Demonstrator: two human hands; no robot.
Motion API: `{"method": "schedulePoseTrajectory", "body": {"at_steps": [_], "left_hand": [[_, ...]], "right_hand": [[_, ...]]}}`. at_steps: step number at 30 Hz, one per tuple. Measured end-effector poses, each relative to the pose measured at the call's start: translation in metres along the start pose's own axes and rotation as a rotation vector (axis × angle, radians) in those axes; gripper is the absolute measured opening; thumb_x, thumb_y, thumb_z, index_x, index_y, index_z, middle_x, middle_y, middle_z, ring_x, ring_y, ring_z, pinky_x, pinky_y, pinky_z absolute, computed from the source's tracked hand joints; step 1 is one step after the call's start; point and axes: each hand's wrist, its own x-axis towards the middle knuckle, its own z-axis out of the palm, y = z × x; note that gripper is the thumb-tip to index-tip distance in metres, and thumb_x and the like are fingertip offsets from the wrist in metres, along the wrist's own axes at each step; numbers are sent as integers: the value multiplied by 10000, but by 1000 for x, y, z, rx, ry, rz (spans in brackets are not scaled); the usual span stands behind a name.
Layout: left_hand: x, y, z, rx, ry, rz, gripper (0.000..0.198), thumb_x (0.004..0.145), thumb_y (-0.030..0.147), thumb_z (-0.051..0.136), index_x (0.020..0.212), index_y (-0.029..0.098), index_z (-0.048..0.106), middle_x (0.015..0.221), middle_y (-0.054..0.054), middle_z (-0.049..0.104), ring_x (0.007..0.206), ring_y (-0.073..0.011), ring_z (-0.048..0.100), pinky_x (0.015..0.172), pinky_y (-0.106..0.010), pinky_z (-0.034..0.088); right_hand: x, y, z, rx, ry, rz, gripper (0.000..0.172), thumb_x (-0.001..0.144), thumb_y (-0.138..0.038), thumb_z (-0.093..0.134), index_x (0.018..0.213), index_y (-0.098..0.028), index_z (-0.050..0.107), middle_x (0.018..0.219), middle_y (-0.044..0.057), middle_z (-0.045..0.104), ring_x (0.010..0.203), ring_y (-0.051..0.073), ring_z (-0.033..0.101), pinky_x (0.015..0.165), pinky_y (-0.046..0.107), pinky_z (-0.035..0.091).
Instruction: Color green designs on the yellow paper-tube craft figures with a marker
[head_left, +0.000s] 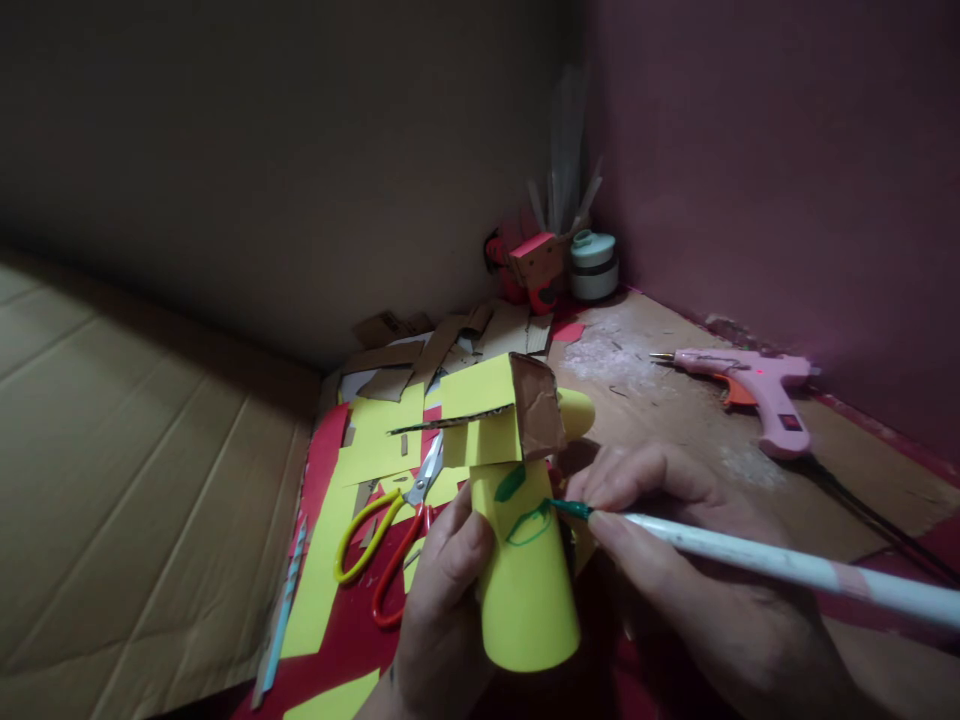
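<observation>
My left hand is closed around the side of a yellow paper tube figure with a boxy cardboard head faced in yellow paper. The figure is tilted, its round base toward me. On the tube are a filled green leaf-like mark and a green outline of a second one below it. My right hand pinches a white marker with a green tip, and the tip touches the tube at the right end of the outline. The far side of the figure is hidden.
Scissors with yellow and red handles lie among yellow paper scraps at left, near a light blue pencil. A pink glue gun lies at right. Behind are cardboard pieces, a small cardboard figure and a lidded pot.
</observation>
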Motion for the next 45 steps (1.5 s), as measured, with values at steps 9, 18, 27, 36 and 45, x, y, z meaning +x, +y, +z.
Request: {"method": "schedulePoseTrajectory", "body": {"at_steps": [9,18,27,36,45], "left_hand": [[-2,4,6,7,25,-23,235,836,434,833,839,200,815,757,-54,808,1010,-326,790,967,-426,610],[-2,4,6,0,30,-26,232,811,429,858,887,212,826,706,-40,790,1022,-329,793,956,-408,615],[-2,4,8,1,68,-34,267,804,434,856,935,203,830,1000,-83,839,1095,-345,771,976,-419,609],[-2,4,8,16,26,-11,230,823,434,844,836,205,826,728,-55,800,1045,-338,783,969,-419,609],[-2,3,6,16,35,-20,285,808,447,844,947,199,823,976,-90,842,1066,-356,781,960,-433,617]], "right_hand": [[4,10,-8,-84,-93,-144,172,906,-179,722,774,-274,666,803,21,655,920,252,692,803,361,603],[1,11,-8,-42,-89,-51,146,931,-299,725,796,-282,671,679,15,621,807,248,679,686,333,594],[5,10,-14,-108,-189,-187,139,942,-204,710,831,-285,691,817,9,658,898,231,684,831,361,599],[2,10,-7,-62,-71,-119,159,917,-187,718,799,-286,682,806,4,656,878,222,668,856,361,585],[5,14,-16,-126,-157,-168,157,956,-193,693,845,-300,664,836,-1,657,945,222,686,734,292,577]]}}
